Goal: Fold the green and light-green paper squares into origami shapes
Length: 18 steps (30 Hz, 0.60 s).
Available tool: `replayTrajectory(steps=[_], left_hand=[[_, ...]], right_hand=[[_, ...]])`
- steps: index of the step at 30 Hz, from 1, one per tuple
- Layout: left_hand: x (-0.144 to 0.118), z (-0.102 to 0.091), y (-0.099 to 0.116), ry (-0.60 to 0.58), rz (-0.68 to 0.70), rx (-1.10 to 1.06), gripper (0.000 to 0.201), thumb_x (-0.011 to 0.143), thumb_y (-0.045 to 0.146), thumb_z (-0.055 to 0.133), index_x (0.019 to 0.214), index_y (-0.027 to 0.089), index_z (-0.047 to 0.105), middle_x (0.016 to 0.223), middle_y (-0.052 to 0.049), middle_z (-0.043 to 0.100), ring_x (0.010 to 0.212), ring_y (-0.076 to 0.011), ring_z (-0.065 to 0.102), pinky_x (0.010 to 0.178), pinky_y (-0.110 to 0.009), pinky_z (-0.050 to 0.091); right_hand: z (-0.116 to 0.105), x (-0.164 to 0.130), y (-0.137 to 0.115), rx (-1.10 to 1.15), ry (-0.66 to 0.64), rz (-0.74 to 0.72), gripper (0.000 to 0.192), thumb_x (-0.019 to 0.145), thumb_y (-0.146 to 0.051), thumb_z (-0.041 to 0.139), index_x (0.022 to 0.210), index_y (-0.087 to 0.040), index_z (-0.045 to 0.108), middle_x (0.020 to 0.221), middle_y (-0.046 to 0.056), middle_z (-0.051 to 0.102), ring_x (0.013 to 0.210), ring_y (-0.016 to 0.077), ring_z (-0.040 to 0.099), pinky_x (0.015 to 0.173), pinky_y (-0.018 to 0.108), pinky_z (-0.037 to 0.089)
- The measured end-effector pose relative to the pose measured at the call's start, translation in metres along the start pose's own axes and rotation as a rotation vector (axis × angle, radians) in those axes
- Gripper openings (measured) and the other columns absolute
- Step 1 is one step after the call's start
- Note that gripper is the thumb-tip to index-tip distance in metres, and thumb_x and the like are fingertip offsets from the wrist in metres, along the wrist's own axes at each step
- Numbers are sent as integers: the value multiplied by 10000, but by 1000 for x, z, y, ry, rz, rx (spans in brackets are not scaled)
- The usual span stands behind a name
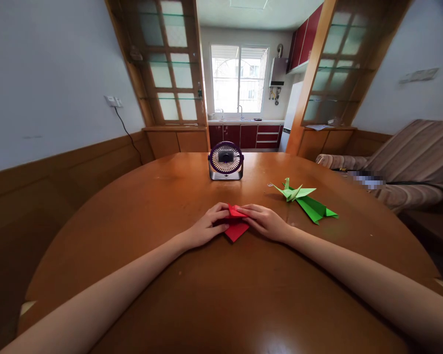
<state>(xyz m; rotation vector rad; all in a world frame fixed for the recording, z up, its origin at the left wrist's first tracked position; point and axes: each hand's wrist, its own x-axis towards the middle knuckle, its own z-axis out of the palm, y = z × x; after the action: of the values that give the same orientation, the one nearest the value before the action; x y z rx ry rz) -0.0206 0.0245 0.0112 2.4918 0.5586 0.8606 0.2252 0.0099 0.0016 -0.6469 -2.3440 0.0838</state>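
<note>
Pinching the red paper (237,231) at its nine o'clock edge, the left hand (206,227) rests on the surface (162,206), twelve o'clock from the person. The right hand (268,222) lays its fingers at three; whether its thumb pinches cannot be told. At two lie green folded paper (312,209) and a paler crane (291,195). Farther, at twelve, stands a fan (226,158); at eleven, a glass-shelved cabinet (166,90) holds a tiny, indistinct object (200,90).
</note>
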Motion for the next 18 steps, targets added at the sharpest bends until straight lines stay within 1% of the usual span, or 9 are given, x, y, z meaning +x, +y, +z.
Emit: replayTrajectory(steps=[3,5,7,9,11,12,14,16,18], left_hand=[[-1,-1,2,11,13,31,301,896,160,522,1166,219,638,1220,-103,541,1185,-227,520,1032,-442,427],[-2,-1,5,43,17,55,273,896,153,521,1120,224,660,1229,-102,545,1193,-232,521,1027,-455,428],[-3,2,8,140,14,57,207,895,182,545,1058,216,670,1218,-103,550,1180,-232,530,1013,-460,437],[-4,5,11,294,11,76,176,870,236,607,1040,200,639,1206,-110,551,1166,-234,538,994,-461,449],[-4,8,13,407,23,148,299,827,281,674,1098,194,583,1229,-120,550,1184,-243,529,995,-470,445],[-3,9,13,425,41,203,370,813,292,695,1142,194,557,1247,-123,554,1198,-245,523,1010,-478,430],[-3,11,13,393,107,328,411,824,297,692,1194,203,540,1245,-110,593,1200,-236,532,1050,-490,388],[-3,10,11,338,181,445,291,873,272,640,1153,219,584,1156,-69,666,1134,-209,583,1067,-480,367],[-3,8,10,317,244,537,157,913,228,575,1058,231,636,1034,-30,717,1035,-180,634,1042,-448,392]], right_hand=[[0,0,0,-23,-11,-10,355,993,-230,401,1322,-191,530,1175,139,639,1060,213,623,891,397,535],[1,1,1,-45,-11,-12,347,991,-216,399,1309,-196,537,1173,136,644,1050,212,627,874,391,538],[1,1,1,-83,-5,-7,333,984,-209,412,1286,-198,553,1165,133,651,1041,215,632,871,391,536],[2,0,2,-135,9,5,319,976,-202,424,1260,-190,570,1160,136,653,1040,223,631,875,396,533],[3,0,3,-186,14,12,310,970,-191,428,1241,-179,579,1161,141,648,1043,228,626,877,402,529],[3,0,3,-212,10,9,307,968,-187,428,1234,-174,581,1160,143,646,1043,230,622,878,405,526],[3,0,2,-267,4,-10,297,966,-192,433,1219,-169,587,1146,141,645,1032,230,616,872,406,523],[3,0,2,-327,13,-36,277,967,-212,445,1192,-171,601,1118,136,650,1001,227,615,855,399,522],[4,0,2,-391,37,-53,248,967,-233,457,1139,-178,628,1067,126,657,942,214,615,827,381,519]])
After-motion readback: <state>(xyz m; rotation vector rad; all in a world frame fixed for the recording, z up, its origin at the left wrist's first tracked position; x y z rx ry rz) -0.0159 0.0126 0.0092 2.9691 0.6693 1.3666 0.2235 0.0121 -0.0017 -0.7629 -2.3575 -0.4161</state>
